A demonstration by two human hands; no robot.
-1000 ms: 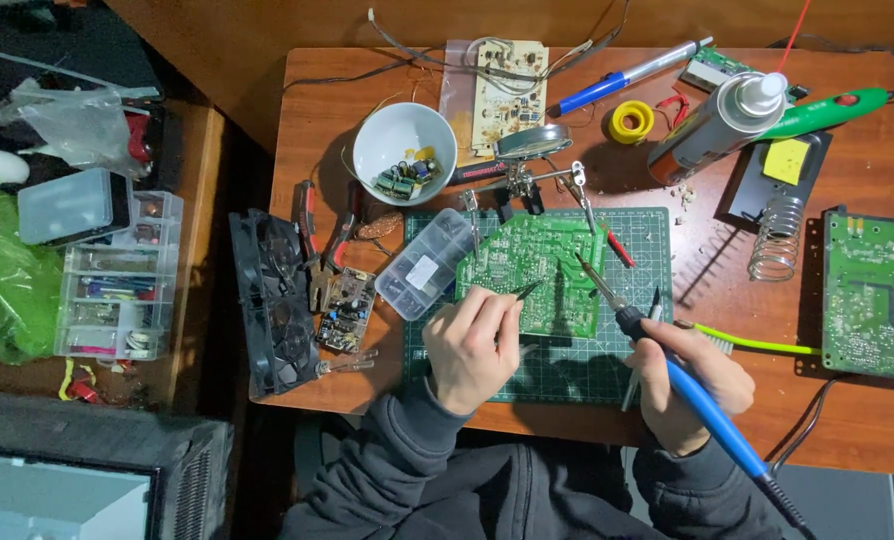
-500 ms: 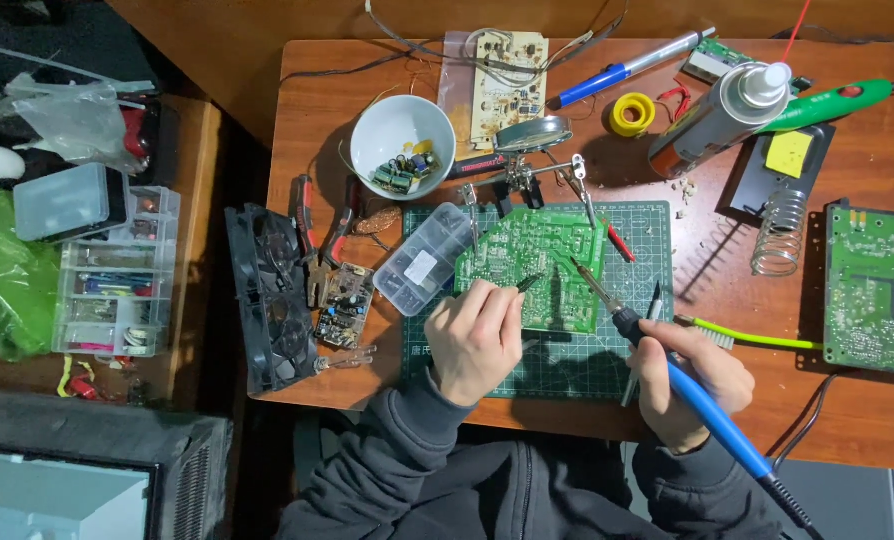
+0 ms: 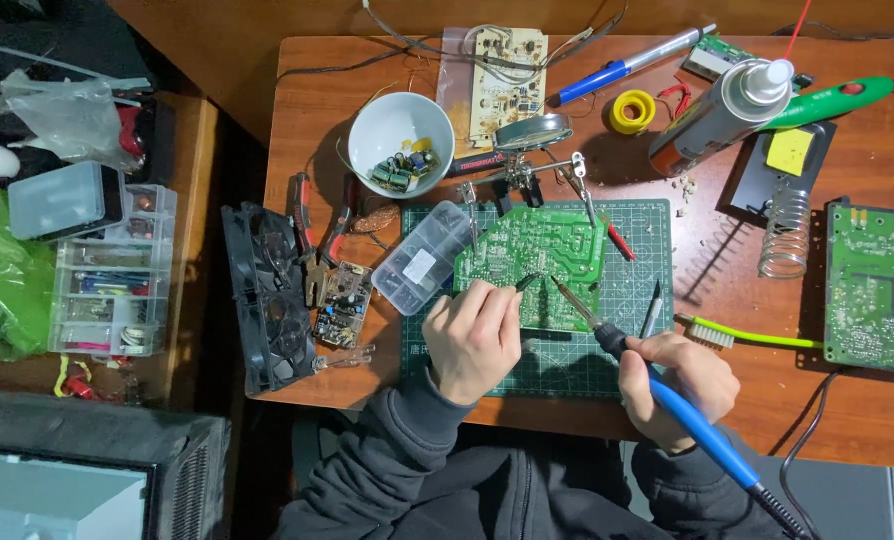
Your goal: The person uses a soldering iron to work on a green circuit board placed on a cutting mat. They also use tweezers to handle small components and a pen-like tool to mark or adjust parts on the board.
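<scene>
Nearest the camera, at the near edge of the wooden desk, both hands work over a green cutting mat. The right hand is closed around a blue-handled soldering iron, whose thin tip slants up and left onto a green circuit board. The left hand pinches a slim dark tool, probably tweezers, though it is too small to tell for sure; its point sits on the same board, just beside the iron's tip. That board lies on the far part of the mat, gripped by a clamp stand with a magnifier. A clear compartment box rests at the mat's left corner, touching the board's left edge. Right of the mat lies a yellow-green brush, and beyond it, at the right edge of the desk, a second green board. Left of the mat sit a small brown board, red-handled pliers and a black fan. Farther off stand a white bowl holding small parts, a coiled iron stand, a spray can, a yellow tape roll and a beige board.
</scene>
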